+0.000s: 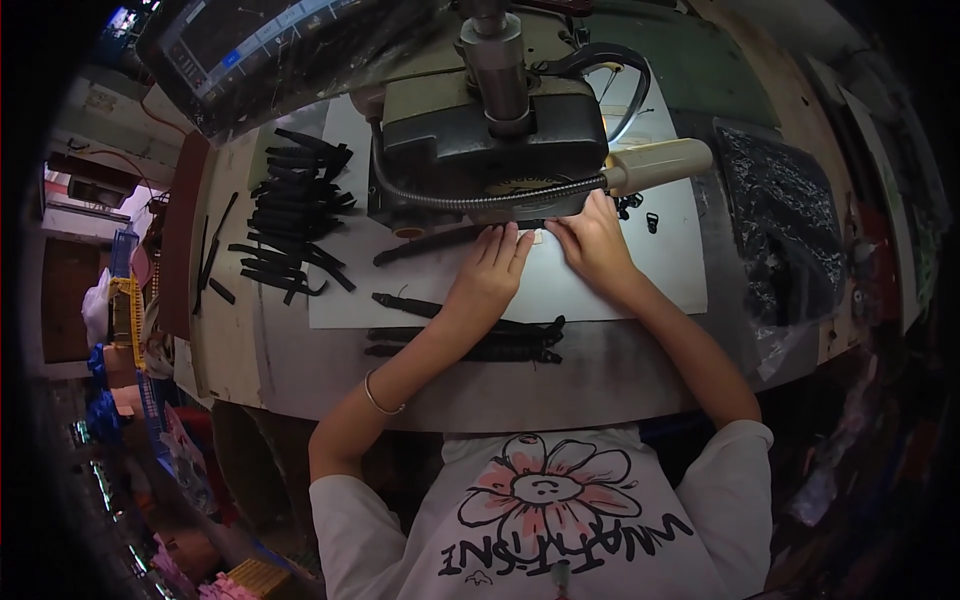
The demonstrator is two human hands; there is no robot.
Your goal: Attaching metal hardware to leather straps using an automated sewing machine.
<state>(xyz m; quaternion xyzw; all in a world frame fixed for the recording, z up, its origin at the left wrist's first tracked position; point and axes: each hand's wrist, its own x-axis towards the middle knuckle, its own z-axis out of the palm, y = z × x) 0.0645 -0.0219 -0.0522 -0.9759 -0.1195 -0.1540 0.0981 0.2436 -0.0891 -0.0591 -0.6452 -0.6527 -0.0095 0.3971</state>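
A black webbing strap (425,243) lies across the bed beneath the head of the sewing machine (470,150). Fingers of my left hand (485,270) are close together and bent over the strap, pressing it near its right part; the thumb is mostly hidden. My right hand (600,248) pinches the strap's right end between thumb and fingers, with one finger raised by the machine's lamp. A small pale piece (537,237) shows between my hands. The needle area is hidden by the machine head.
Several black straps (300,205) are piled at the left, and more straps (465,345) lie near the table's front edge. Small black buckles (652,222) sit right of my right hand. A cream lamp (660,165) juts out there. A clear plastic bag (780,220) lies far right; a screen (270,50) hangs upper left.
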